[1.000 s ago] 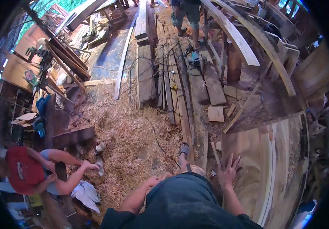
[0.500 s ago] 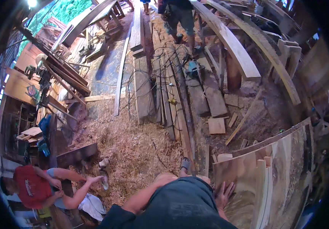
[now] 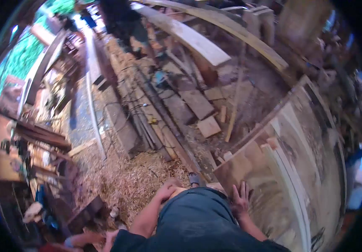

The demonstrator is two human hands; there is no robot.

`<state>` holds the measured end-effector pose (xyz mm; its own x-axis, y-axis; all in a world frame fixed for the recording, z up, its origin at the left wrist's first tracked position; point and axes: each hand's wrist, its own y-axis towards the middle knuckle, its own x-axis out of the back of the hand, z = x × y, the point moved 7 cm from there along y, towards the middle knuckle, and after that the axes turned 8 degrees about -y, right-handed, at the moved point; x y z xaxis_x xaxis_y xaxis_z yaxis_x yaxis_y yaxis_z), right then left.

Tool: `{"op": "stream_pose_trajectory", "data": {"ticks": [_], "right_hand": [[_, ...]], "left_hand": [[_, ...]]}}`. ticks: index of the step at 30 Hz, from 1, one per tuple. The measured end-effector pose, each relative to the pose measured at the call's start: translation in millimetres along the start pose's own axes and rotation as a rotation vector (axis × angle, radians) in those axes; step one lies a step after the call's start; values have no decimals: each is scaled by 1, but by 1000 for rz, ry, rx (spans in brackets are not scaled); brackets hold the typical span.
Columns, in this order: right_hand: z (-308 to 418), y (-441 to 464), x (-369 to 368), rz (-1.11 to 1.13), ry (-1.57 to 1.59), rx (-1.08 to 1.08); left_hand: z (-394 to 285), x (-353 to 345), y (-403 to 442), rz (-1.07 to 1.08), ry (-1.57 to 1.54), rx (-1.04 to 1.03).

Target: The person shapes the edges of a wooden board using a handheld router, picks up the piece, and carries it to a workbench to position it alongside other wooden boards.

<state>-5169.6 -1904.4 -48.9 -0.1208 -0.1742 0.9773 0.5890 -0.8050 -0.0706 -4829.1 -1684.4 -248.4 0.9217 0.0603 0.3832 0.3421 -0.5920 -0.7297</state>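
Observation:
My right hand [image 3: 240, 201] is open, its fingers spread against the near end of a plywood sheet [image 3: 260, 174] at my right side. Light wooden strips [image 3: 288, 180] run along the sheet beside that hand. My left hand [image 3: 167, 191] is by my bare knee, in front of my dark shirt [image 3: 198, 216]. Blur merges its fingers with the leg, so I cannot make out their pose. My sandalled foot [image 3: 194, 179] shows just beyond, on the shavings.
Wood shavings [image 3: 122, 189] cover the floor ahead. Long planks [image 3: 122, 126] and cables lie beyond, near a teal power tool [image 3: 161, 79]. Large curved timbers [image 3: 189, 35] extend at upper right. A person [image 3: 126, 25] stands at the back; another person's leg [image 3: 86, 238] shows lower left.
My view has turned right and tilted, so the planks sit further left and the seated person in red is mostly out of view. My right hand stays on the plywood.

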Motion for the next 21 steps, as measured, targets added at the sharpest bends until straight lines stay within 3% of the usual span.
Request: {"op": "stream_pose_trajectory", "data": {"ticks": [5,7,11,14,15,16,18,21], "right_hand": [[2,3,10,-2,104,-68],[-5,-2,0,-13,179,-103],[-1,-4,1,-83,34,-124],[11,-4,13,-95,-115,-228],[15,-6,17,-74,84,-378],[17,-14,10,-129,68,-449],[20,-34,-12,-242,32,-593],[54,-73,-18,-218,-59,-693]], "left_hand": [[-46,23,-3,60,130,-10],[-29,27,1,12,166,-70],[7,42,10,120,113,0],[18,75,7,137,1,34],[21,90,3,125,-50,45],[31,103,6,111,-100,56],[50,127,17,149,-27,-24],[104,149,55,236,107,-85]]}}
